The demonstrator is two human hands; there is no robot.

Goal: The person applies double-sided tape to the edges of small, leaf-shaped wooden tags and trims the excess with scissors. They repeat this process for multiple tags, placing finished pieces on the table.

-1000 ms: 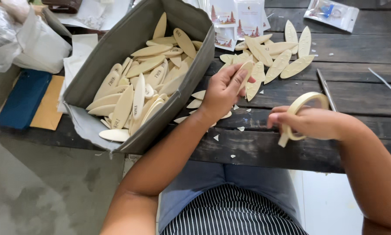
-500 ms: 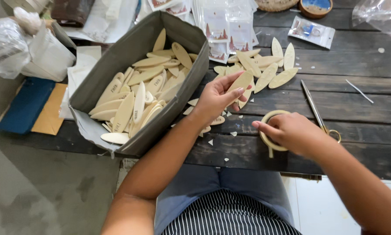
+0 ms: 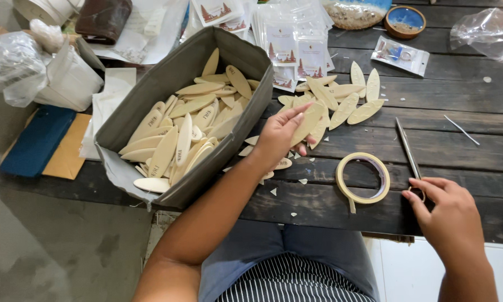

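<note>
Leaf-shaped wood pcs (image 3: 341,103) lie loose on dark table (image 3: 458,145) w/ left hand (image 3: 279,137) pinching one; right hand (image 3: 450,215), fingers half-curled, touches scissors (image 3: 409,154) beside tape roll (image 3: 363,178).

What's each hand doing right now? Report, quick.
Left hand: closed on a leaf-shaped wooden piece.
Right hand: fingers curled at the scissors handle; grip cannot be told.

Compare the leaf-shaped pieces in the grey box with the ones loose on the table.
The box pieces are many, piled overlapping inside the grey box; the table pieces are few, spread on the dark table. The left hand touches a table piece; no hand touches the box pieces. Both sets are pale, flat and pointed-oval.
</note>
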